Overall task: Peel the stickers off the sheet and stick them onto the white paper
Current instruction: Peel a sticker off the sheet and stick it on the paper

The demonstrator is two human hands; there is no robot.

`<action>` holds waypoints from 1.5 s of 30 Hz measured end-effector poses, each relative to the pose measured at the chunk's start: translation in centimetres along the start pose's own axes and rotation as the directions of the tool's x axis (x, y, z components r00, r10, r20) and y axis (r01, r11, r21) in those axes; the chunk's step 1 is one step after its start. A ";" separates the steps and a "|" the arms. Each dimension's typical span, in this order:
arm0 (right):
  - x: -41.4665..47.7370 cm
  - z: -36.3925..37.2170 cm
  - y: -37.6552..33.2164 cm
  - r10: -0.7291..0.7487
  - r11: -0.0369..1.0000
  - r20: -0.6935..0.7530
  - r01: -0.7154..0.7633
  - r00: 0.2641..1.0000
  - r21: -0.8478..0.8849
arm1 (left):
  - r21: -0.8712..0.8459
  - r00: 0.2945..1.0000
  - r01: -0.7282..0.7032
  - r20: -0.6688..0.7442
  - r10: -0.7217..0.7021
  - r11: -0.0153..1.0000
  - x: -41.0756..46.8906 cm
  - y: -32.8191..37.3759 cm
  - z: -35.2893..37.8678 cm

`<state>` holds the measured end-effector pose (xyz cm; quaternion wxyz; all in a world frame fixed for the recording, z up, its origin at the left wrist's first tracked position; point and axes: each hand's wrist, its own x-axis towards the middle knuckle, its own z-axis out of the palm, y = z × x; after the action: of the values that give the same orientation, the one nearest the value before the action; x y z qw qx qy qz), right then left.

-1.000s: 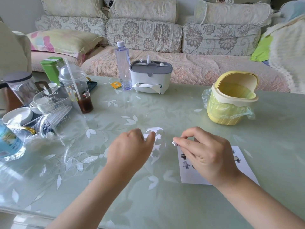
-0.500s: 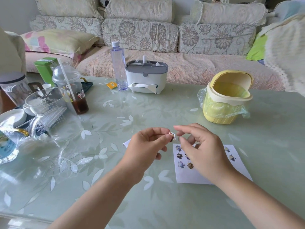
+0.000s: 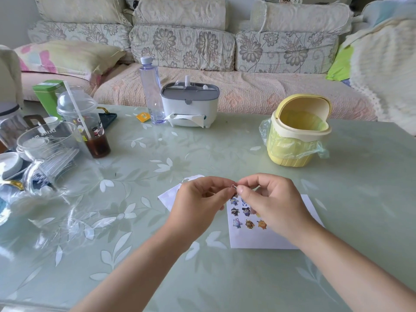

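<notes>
A tiny sticker (image 3: 234, 186) hangs between my two hands, just above the table. My left hand (image 3: 200, 203) pinches it from the left and my right hand (image 3: 270, 203) pinches it from the right with thumb and forefinger. Under my right hand lies the white paper (image 3: 258, 238), with several small cartoon stickers (image 3: 246, 218) stuck on its left part. The sticker sheet (image 3: 168, 195) lies flat behind my left hand, mostly hidden by it.
A yellow mini bin (image 3: 297, 131) with a plastic liner stands at the back right. A tissue box (image 3: 190, 106) and a water bottle (image 3: 152, 91) stand at the back centre. Cups, a glass jug (image 3: 51, 154) and plastic wrap crowd the left side.
My left hand let go of the sticker sheet, which now lies on the table, and came to the sticker. Both hands met over the paper's left edge.
</notes>
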<state>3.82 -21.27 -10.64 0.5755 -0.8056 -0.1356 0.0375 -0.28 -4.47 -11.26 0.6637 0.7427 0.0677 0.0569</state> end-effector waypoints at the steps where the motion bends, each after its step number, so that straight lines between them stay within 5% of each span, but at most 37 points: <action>1: 0.0 -0.1 -0.1 -0.001 1.000 0.005 0.001 1.000 -0.008 | 0.013 1.000 -0.004 0.001 0.004 1.000 0.0 -0.1 0.1; 16: -0.2 -0.4 -0.8 0.084 0.996 0.052 -0.084 0.995 -0.012 | 0.094 0.999 0.043 0.017 -0.044 0.995 -0.3 -0.4 1.1; 27: -0.8 0.1 -0.3 -0.186 0.908 -0.031 0.159 0.982 -0.386 | 0.177 0.998 0.057 -0.030 -0.052 0.983 -0.2 -0.8 1.0; 33: -0.5 0.0 0.7 -0.523 0.628 0.009 0.393 0.852 -0.672 | 0.246 0.999 -0.003 -0.035 0.012 0.969 -0.3 -0.9 1.0; 36: -0.6 0.0 0.5 -0.453 0.768 0.020 0.401 0.892 -0.499 | 0.259 0.997 -0.019 -0.062 0.036 0.966 -0.2 -0.8 0.7; 39: -0.3 -0.3 0.2 -0.212 0.955 0.027 0.213 0.977 -0.207 | 0.286 0.996 -0.074 -0.025 0.084 0.955 -0.2 -0.4 0.3; 45: 0.1 -0.8 0.1 -0.060 0.998 0.135 0.060 0.989 0.003 | 0.276 0.994 -0.112 0.013 0.113 0.955 -0.4 0.2 0.1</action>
<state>4.10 -21.98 -10.42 0.5653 -0.7972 -0.1985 0.0745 -0.64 -4.66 -11.06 0.5493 0.8306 0.0337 0.0855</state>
